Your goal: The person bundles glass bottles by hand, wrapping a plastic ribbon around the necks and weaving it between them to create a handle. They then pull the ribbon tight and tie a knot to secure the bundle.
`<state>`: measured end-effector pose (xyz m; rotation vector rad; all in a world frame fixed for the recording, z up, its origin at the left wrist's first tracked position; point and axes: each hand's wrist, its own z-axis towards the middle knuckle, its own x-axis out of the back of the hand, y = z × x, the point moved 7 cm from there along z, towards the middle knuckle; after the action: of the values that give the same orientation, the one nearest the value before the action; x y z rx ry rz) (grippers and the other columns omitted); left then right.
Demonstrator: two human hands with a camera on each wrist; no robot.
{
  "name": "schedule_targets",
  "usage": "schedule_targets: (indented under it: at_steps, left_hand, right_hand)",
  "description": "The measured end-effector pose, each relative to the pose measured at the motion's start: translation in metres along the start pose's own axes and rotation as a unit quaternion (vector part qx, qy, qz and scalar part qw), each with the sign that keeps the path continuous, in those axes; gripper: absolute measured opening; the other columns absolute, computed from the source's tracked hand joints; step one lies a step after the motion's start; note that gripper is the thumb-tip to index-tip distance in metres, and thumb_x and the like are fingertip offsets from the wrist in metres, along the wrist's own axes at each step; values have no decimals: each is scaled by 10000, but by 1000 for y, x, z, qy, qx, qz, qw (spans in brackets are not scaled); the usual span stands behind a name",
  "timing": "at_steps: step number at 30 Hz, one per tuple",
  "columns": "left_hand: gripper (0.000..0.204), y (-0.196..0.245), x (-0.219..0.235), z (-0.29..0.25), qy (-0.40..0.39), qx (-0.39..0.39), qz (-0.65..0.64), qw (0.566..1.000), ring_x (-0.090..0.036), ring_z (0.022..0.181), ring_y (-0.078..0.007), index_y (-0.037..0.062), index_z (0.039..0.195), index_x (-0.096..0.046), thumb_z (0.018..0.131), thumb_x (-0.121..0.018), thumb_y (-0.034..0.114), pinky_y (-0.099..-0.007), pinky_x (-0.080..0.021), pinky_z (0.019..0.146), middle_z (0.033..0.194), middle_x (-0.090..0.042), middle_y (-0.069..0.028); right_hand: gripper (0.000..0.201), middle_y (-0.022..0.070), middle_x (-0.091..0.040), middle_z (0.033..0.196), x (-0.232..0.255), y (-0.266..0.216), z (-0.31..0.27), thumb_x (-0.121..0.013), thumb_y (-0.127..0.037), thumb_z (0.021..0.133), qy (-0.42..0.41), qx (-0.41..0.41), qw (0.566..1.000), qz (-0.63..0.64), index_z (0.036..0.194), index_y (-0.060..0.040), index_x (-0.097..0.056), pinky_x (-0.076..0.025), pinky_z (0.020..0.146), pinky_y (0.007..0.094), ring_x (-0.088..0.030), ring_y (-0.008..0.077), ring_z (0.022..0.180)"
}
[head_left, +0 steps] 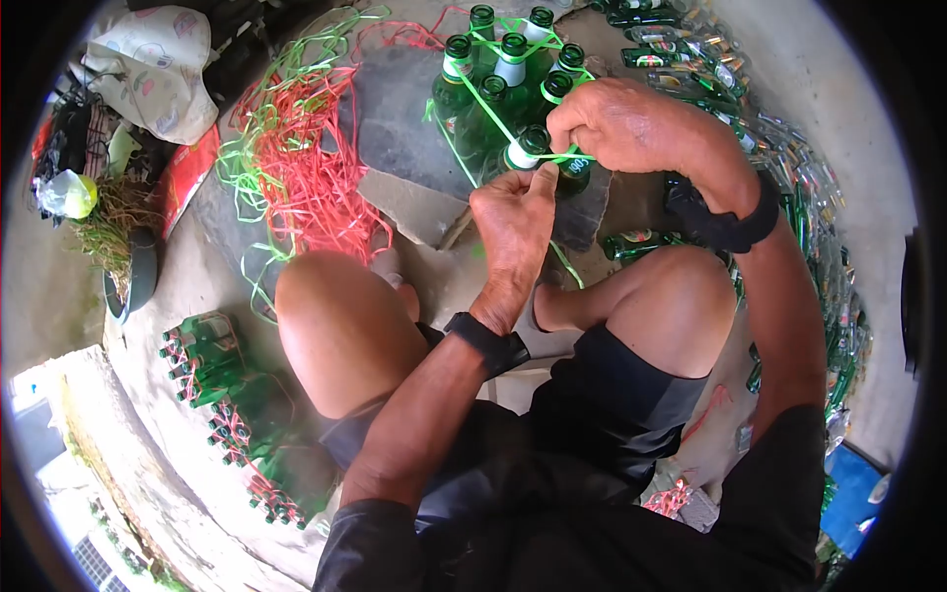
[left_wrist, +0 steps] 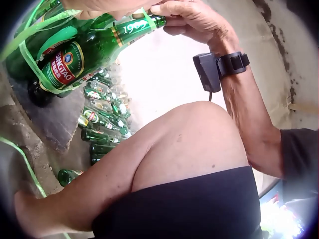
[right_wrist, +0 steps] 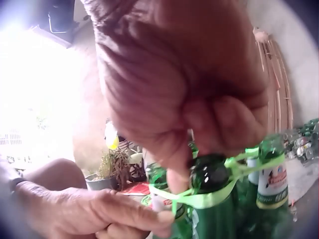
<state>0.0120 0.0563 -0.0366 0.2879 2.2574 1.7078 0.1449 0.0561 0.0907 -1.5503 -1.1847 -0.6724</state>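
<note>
Several green glass beer bottles (head_left: pixel 472 133) stand upright in a tight group, with a flat green plastic strap (head_left: pixel 498 117) looped around and between their necks. At the group's near side, my left hand (head_left: pixel 515 219) pinches the strap between thumb and forefinger, low beside a bottle neck (right_wrist: pixel 209 175). My right hand (head_left: pixel 631 128) comes over the same neck from the right, its fingers curled on the strap; the palm hides part of this grip in the right wrist view. A Tsingtao label (left_wrist: pixel 64 67) shows on one bottle in the left wrist view.
The bottles stand on a dark stone slab (head_left: pixel 400 109). Tangled red strapping (head_left: pixel 316 183) lies left of it. Tied bottle bundles (head_left: pixel 232 385) sit at lower left. Loose bottles (head_left: pixel 681 59) are heaped along the right wall. A potted plant (head_left: pixel 113 247) stands far left.
</note>
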Motion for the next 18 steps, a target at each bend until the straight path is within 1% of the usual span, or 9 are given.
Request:
schedule_targets:
  at_steps: [1, 5, 7, 9, 11, 13, 15, 17, 18]
  left_hand:
    - [292, -1, -1, 1, -3, 11, 8, 1000, -487, 591, -57, -80, 820, -762, 937, -798, 184, -297, -433, 530, 627, -620, 5]
    - [305, -5, -4, 0, -8, 40, 19, 999, -494, 582, -60, -74, 779, -751, 926, -808, 187, -301, -437, 526, 616, -617, 3]
    - [303, -5, -4, -1, -6, 36, 9, 999, -492, 581, -60, -68, 767, -747, 921, -812, 184, -300, -435, 527, 615, -616, 5]
    - [301, -3, -4, -3, -3, 33, 0, 999, -490, 579, -61, -62, 754, -743, 916, -815, 181, -299, -434, 529, 615, -615, 6]
    - [287, -4, -6, -9, -4, 70, -23, 997, -475, 580, -58, -46, 734, -740, 910, -814, 168, -292, -418, 530, 617, -604, 23]
    - [280, -7, -9, -12, -15, 74, -39, 996, -468, 581, -57, -42, 732, -740, 909, -812, 162, -288, -409, 530, 620, -601, 31]
    - [272, -7, -10, -12, -24, 77, -55, 995, -462, 581, -57, -38, 729, -741, 907, -811, 157, -284, -399, 530, 623, -597, 38]
    - [274, -7, -12, -9, -38, 109, -59, 992, -456, 587, -51, -37, 727, -739, 908, -807, 157, -281, -390, 530, 629, -590, 49]
    - [274, -7, -11, -8, -38, 109, -60, 992, -456, 587, -51, -37, 727, -739, 908, -807, 157, -281, -390, 530, 629, -590, 49]
  right_hand:
    - [238, 189, -737, 984, -2, 1, 2, -564, -38, 891, -29, -1, 1000, -10, 1025, -28, -760, -539, 878, 475, -695, 382, 961]
    - [263, 179, -738, 1048, -4, 8, 6, -562, -48, 902, -72, -16, 997, 11, 1062, -37, -770, -532, 918, 468, -684, 375, 1024]
    - [279, 170, -734, 1084, -5, 9, 6, -564, -47, 904, -102, -35, 994, 10, 1089, -35, -772, -525, 945, 460, -677, 363, 1054]
    - [277, 174, -734, 1075, -7, 11, 8, -566, -43, 898, -105, -20, 994, 8, 1084, -26, -771, -527, 937, 462, -678, 364, 1041]
    - [274, 179, -734, 1066, -8, 13, 10, -569, -38, 893, -107, -6, 994, 7, 1078, -18, -769, -528, 929, 465, -679, 365, 1028]
    - [279, 186, -734, 1057, -8, 11, 11, -573, -29, 880, -116, 16, 993, 35, 1076, -7, -770, -531, 910, 461, -681, 364, 1012]
    - [283, 184, -735, 1049, -8, 12, 11, -573, -26, 876, -124, 21, 991, 42, 1078, -6, -771, -531, 901, 457, -681, 362, 1002]
    - [288, 182, -736, 1041, -8, 11, 10, -573, -23, 873, -132, 25, 990, 50, 1080, -5, -772, -532, 891, 453, -681, 361, 992]
    - [293, 179, -733, 1031, -8, 10, 10, -571, -22, 876, -134, 25, 989, 54, 1089, -8, -774, -530, 890, 449, -679, 357, 987]
